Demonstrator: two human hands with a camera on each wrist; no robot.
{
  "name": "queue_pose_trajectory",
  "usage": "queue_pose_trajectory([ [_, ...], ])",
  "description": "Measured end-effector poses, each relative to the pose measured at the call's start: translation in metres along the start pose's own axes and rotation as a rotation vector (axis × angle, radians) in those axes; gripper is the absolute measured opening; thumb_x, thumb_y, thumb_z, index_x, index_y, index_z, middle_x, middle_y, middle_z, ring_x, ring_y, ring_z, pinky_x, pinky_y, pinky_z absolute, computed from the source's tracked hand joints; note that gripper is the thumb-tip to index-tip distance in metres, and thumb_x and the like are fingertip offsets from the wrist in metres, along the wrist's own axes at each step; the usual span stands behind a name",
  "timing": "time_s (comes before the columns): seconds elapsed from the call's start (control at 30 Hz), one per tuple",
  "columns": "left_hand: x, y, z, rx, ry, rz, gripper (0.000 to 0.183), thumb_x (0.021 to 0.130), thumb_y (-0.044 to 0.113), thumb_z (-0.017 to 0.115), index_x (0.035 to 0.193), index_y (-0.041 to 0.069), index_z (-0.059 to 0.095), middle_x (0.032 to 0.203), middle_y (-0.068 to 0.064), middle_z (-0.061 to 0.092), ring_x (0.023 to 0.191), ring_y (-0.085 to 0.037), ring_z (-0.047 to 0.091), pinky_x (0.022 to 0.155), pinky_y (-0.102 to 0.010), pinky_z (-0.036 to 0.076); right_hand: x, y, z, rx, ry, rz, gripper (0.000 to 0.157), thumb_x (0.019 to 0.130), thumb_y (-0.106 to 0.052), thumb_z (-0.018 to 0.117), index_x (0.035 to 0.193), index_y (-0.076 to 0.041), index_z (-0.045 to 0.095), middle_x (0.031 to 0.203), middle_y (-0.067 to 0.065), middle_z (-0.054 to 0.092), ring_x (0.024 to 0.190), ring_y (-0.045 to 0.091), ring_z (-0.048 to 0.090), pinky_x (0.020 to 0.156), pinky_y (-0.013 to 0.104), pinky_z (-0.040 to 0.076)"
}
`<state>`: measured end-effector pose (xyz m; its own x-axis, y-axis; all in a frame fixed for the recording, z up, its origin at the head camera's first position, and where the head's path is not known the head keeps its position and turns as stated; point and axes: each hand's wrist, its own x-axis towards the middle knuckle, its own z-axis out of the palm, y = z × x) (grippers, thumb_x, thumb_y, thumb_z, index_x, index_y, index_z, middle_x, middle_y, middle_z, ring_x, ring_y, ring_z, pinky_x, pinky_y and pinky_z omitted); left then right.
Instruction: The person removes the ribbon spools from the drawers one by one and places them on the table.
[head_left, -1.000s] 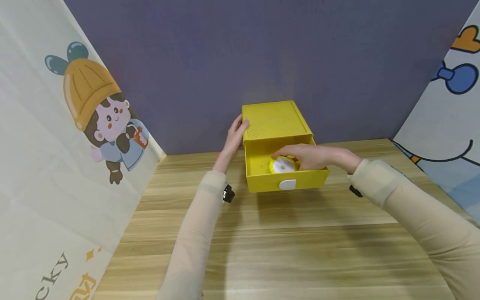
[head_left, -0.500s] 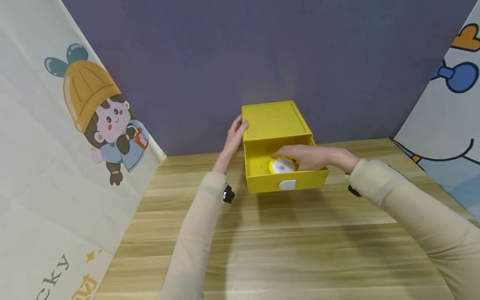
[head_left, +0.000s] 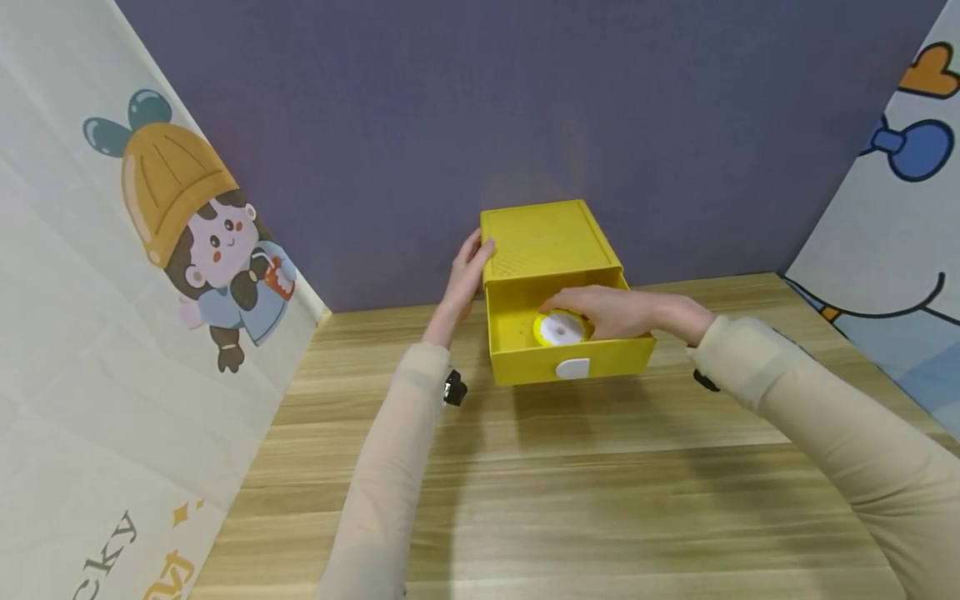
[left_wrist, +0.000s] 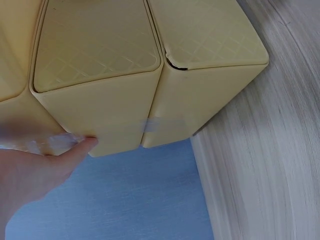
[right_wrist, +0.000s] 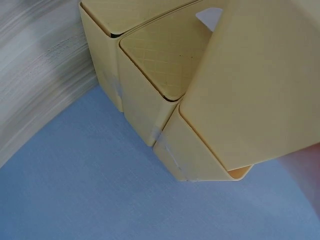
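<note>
Hardly anything shifts since the earlier head frames: our right hand (head_left: 621, 312) edges slightly left with the white-and-yellow disc (head_left: 560, 328), thumb and fingers curled around it, while our left hand (head_left: 463, 273) stays braced on the left side of the yellow box (head_left: 551, 237), fingers fairly straight. Disc is inside the pulled-out drawer (head_left: 525, 367), left of the right palm and right of the left hand, right much nearer; it's round, no long axis, and we can't tell whether it's off the drawer floor.
</note>
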<state>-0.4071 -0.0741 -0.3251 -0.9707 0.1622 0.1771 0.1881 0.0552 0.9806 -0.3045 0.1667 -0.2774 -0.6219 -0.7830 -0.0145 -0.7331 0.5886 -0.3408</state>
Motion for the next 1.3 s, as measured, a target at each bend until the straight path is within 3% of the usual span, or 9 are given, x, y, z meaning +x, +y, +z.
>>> queue_pose_trajectory([
  [0.57,-0.001,-0.002,0.002,0.003,0.006,0.012,0.066,0.102,0.043,0.05,0.159,0.02,0.024,0.165,-0.003,0.026,0.152,-0.021,0.029,0.126,-0.039,0.026,-0.005,-0.002,-0.001,-0.013,0.02,0.019,0.07,0.084,-0.03,0.081,0.14,-0.002,0.051,0.136,0.013,0.058,0.121,0.03,0.057,0.098,0.048,0.05],
  [0.97,-0.002,-0.002,0.004,0.024,0.027,0.021,0.07,0.099,0.049,0.053,0.158,0.02,0.028,0.163,-0.002,0.032,0.149,-0.02,0.034,0.122,-0.037,0.032,-0.013,-0.004,-0.009,-0.03,0.037,0.026,0.066,0.084,-0.017,0.08,0.141,-0.004,0.051,0.137,0.013,0.058,0.123,0.03,0.056,0.099,0.049,0.05],
  [1.3,0.001,-0.002,0.0,-0.003,-0.005,-0.003,0.066,0.102,0.042,0.05,0.159,0.022,0.023,0.166,-0.001,0.024,0.153,-0.019,0.025,0.126,-0.038,0.025,-0.019,-0.007,-0.019,-0.053,0.051,0.017,0.068,0.081,-0.011,0.081,0.141,-0.003,0.05,0.138,0.014,0.056,0.121,0.03,0.056,0.097,0.048,0.05],
])
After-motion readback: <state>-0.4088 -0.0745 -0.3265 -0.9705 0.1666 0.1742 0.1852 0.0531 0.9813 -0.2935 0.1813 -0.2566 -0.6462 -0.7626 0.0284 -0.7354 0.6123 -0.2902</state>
